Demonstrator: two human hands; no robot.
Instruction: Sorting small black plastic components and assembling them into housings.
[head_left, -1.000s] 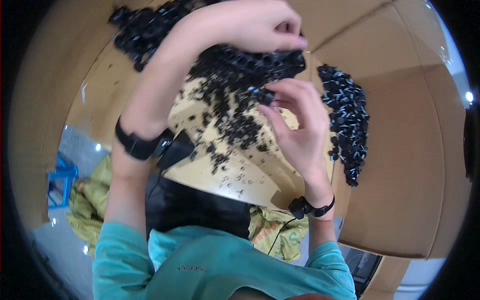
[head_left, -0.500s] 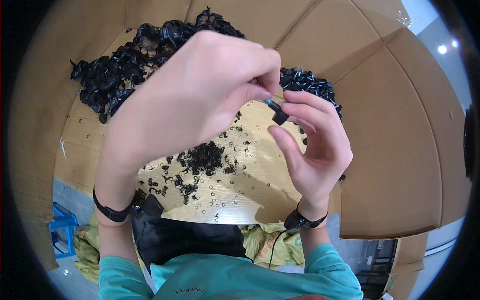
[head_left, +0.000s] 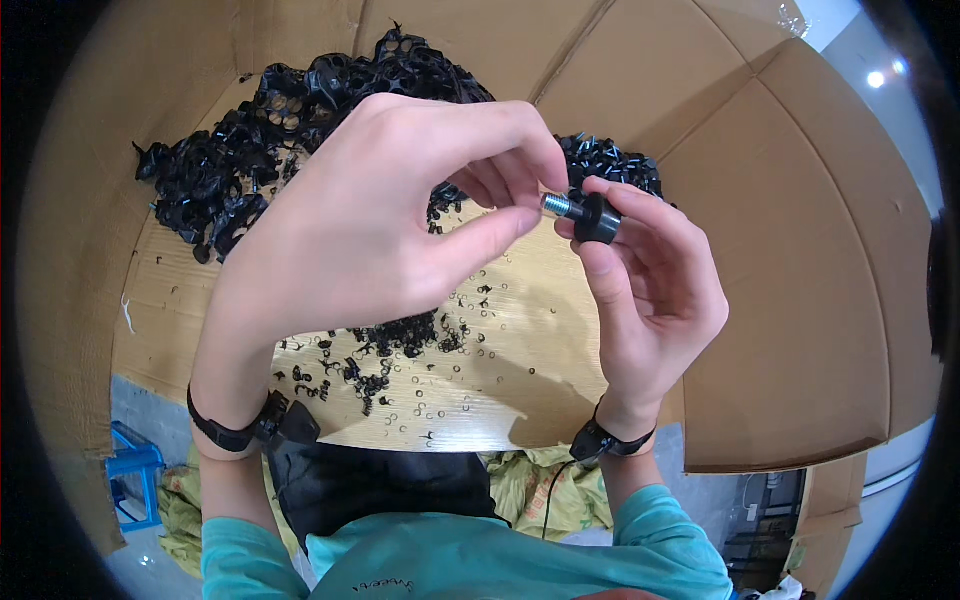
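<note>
In my right hand [head_left: 665, 270] is a black knob with a threaded stud [head_left: 597, 220], pinched between thumb and fingers. Its shiny metal stud points left. My left hand [head_left: 400, 210] reaches across above the table, its thumb and forefinger apart on either side of the stud's tip. Whether they touch the tip, I cannot tell. Below the left hand lies a heap of small black scraps [head_left: 405, 338], partly covered by that hand, with small thin rings scattered around it.
A large pile of crumpled black perforated sheeting [head_left: 230, 150] covers the back left of the wooden table [head_left: 500, 400]. At the back right are many similar black studded parts [head_left: 610, 160]. Tall cardboard walls [head_left: 790, 270] surround the table. A blue stool [head_left: 135, 470] stands at lower left.
The knob has turned so its stud lies more level, and it has moved slightly right with my right hand. My left thumb and forefinger have spread from their pinch at the stud's tip.
</note>
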